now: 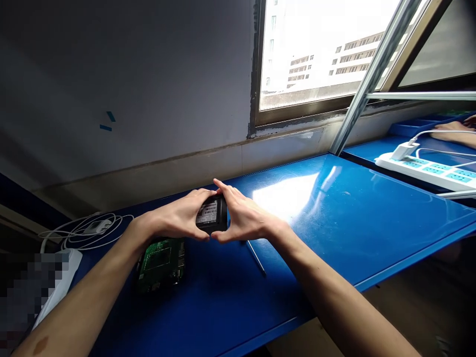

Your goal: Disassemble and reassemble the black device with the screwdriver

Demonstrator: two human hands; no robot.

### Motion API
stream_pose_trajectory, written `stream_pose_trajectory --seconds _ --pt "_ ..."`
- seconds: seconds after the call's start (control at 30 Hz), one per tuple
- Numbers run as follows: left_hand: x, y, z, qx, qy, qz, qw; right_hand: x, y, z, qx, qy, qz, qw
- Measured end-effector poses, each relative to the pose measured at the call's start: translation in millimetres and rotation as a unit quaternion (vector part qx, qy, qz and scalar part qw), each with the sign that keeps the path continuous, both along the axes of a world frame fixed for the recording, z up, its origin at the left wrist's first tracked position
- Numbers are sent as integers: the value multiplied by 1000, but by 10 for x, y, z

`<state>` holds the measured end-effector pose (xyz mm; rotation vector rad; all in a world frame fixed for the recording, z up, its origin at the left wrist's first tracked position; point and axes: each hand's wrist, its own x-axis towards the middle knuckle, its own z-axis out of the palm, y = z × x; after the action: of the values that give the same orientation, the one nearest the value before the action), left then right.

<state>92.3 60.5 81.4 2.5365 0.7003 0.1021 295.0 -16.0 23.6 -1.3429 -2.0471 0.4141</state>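
Note:
Between my two hands is a small black device (223, 214) with a white barcode label on its face. My left hand (180, 213) curls around its left side, thumb at the lower edge. From the right, my right hand (245, 213) closes on it, with the index finger stretched past the top edge. Fingers and palms hide parts of the device. Close to my left wrist, a green circuit board (159, 265) with metal connectors lies on the blue table (226, 307). A thin metal rod (256, 258), its upper end hidden, lies below my right hand.
A coiled white cable with an adapter (97, 226) lies at the left. At the right, a white power strip (427, 168) with a plugged-in charger stands beyond a metal frame post (372, 74). Another person's hand (455, 133) rests near a blue tray (412, 125).

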Motion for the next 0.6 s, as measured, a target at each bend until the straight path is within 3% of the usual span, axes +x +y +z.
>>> stream_pose_trajectory --seconds 0.17,0.4,0.6 --pt "-117 -48 -27 -41 -100 75 991 12 61 -56 -7 76 14 997" --pt "-98 -148 -263 -148 -174 51 972 -47 157 -265 -63 68 82 992" --pt "-177 -154 -435 -159 -239 67 955 -69 123 -248 -60 64 104 991"
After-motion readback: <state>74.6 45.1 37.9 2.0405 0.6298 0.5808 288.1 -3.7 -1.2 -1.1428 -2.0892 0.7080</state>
